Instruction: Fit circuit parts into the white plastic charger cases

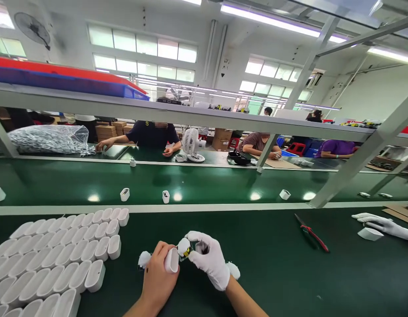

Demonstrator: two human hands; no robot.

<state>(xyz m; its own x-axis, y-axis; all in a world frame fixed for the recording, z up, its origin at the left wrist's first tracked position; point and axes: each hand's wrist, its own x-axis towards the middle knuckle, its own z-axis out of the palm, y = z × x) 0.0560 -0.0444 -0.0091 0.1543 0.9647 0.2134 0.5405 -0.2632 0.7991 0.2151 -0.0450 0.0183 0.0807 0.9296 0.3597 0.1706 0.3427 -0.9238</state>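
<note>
My left hand (160, 273), ungloved, is closed around a white oval plastic housing (171, 260), tilted with one end toward me. In a white glove, my right hand (208, 259) pinches a small electronic assembly (184, 249) with a white rounded part and a yellow component. The assembly is right beside the housing; whether they touch I cannot tell. A similar white-topped piece (144, 259) lies just left of my left hand, and another white piece (234, 270) is partly hidden behind my right wrist. Rows of white oval housings (95, 275) stand to the left on the green table.
Red-handled pliers (312, 233) lie to the right. Beyond them a co-worker's gloved hand (384, 223) is beside a white housing (370, 234). Several housings (166, 197) sit on the green belt (210, 182) ahead. A metal post (351, 154) rises at right; people work across.
</note>
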